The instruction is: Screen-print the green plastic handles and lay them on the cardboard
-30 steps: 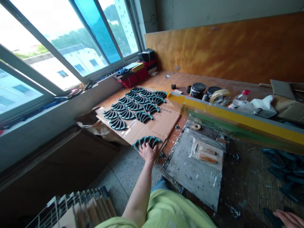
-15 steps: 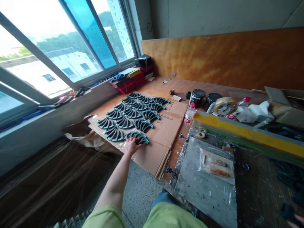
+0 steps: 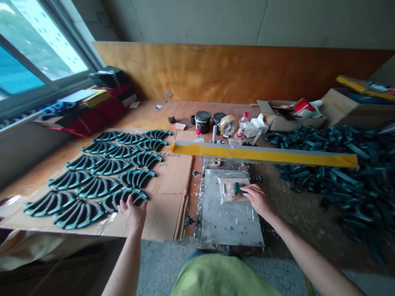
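My right hand pinches a dark green curved plastic piece over a small block, which is fixed on a stained grey metal plate. Whether the piece rests on the block I cannot tell. On the left, my left hand has its fingers apart at the near edge of a fan-shaped group of similar green pieces. Its fingertips are close to that group; contact is unclear. Several more such groups lie in rows on flat cardboard.
A yellow-taped bar or frame edge spans above the plate's far side. A big heap of green pieces covers the right. Behind stand black-lidded tubs, a tape roll, bottles and an open carton. Black knobs flank the plate.
The view has swung right. My right hand has come from the far right edge to the block, bringing a green piece. My left hand has drawn slightly back from the nearest group, fingers spread.
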{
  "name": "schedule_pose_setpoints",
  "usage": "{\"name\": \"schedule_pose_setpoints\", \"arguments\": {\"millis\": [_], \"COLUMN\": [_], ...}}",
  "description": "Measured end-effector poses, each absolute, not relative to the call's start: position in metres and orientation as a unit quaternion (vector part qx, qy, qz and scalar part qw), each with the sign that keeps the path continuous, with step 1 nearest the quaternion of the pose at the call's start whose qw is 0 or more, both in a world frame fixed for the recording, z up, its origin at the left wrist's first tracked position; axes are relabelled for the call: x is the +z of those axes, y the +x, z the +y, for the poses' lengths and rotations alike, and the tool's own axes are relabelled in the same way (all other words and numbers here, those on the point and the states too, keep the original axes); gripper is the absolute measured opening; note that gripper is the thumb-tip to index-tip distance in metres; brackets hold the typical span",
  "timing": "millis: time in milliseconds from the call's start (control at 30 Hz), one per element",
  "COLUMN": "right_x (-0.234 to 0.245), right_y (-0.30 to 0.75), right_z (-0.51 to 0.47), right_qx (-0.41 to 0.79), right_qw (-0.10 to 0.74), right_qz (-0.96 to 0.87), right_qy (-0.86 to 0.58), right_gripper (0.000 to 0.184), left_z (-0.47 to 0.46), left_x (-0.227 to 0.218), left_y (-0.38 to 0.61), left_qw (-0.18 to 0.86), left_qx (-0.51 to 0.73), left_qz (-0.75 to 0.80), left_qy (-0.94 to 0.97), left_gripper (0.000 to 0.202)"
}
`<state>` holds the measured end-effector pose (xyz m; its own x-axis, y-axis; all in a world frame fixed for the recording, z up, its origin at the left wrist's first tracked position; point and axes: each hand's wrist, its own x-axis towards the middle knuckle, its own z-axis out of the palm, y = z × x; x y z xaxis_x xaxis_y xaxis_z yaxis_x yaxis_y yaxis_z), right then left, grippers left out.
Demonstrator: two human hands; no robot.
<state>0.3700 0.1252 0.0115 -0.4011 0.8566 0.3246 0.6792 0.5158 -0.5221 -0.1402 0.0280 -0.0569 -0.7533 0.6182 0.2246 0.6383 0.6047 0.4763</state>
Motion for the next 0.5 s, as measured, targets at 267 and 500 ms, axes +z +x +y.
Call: {"name": "schedule_pose_setpoints", "arguments": {"millis": [267, 500], "right_x": [-0.001, 0.000], "right_y": [0.338, 0.344], "right_z": [0.132, 0.124], "right_qx": [0.100, 0.068], "right_qw": [0.205, 0.180], "right_qz": [-0.873, -0.887], "right_qy": [-0.431, -0.420], "right_gripper": [0.029, 0.037], "left_z": [0.100, 0.126], "left_x": [0.061, 0.174], "left_y": [0.007, 0.076], "left_qw": [-0.179, -0.342], "left_qx": [-0.586, -0.676], "left_qz": [-0.681, -0.493], "left_qy": [-0.401, -0.427], "left_gripper": [0.044, 0.050]}}
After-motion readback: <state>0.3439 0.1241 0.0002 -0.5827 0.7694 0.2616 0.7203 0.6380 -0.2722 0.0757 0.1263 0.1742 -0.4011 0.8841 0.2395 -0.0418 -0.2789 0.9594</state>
